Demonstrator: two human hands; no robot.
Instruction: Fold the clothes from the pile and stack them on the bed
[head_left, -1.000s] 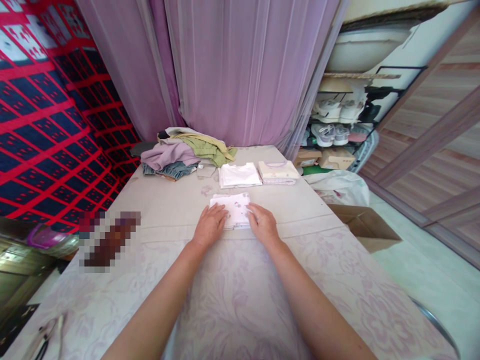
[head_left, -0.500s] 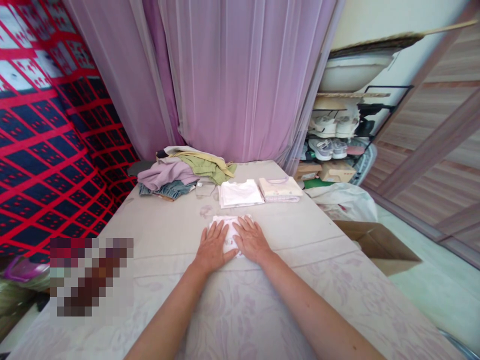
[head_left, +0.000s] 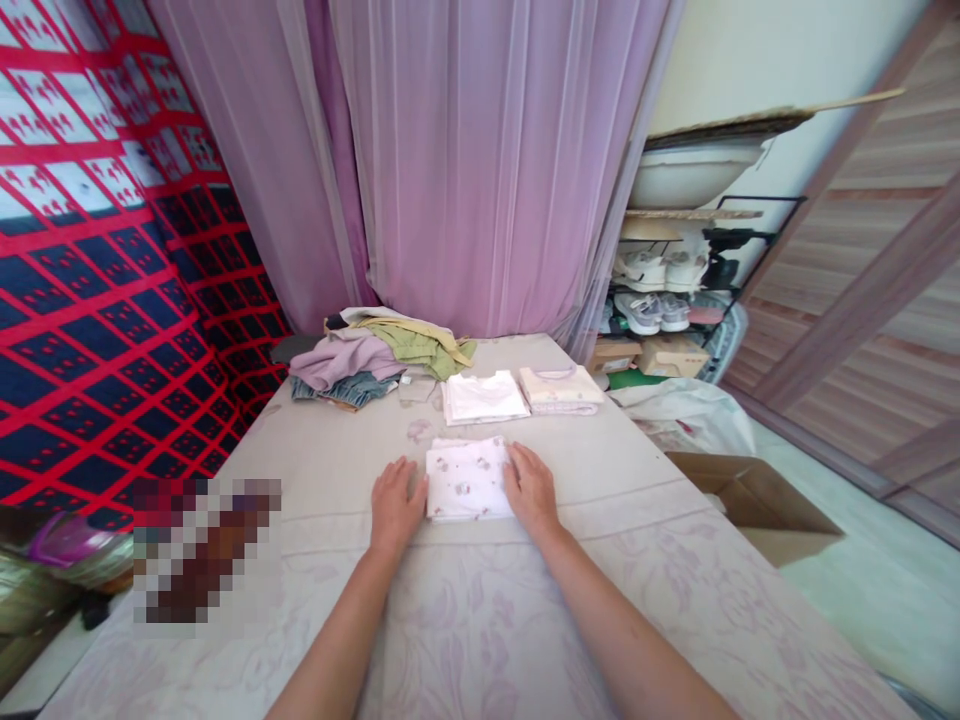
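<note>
**Two hands, three folded garments, one loose pile**

One small white folded cloth with a pale floral print (head_left: 468, 479) is seen lying flat on the table (head_left: 330, 450), which is covered by a beige patterned sheet. It is flanked by two bare hands. The left hand (head_left: 396, 505) is laid flat against the cloth's left edge, fingers extended, nothing enclosed in its grip. The right hand (head_left: 531, 490) is placed at the right edge, fingers likewise spread and open, touching the cloth without clasping it.

Beyond it, two further folded garments are set side by side: one white folded garment (head_left: 482, 396) and one cream folded garment with a lilac neckline (head_left: 559, 388). One unfolded pile of mauve, green and denim clothes (head_left: 371, 355) is found at the far left. One open brown cardboard box (head_left: 750, 495) is seen on the floor to the right.
</note>
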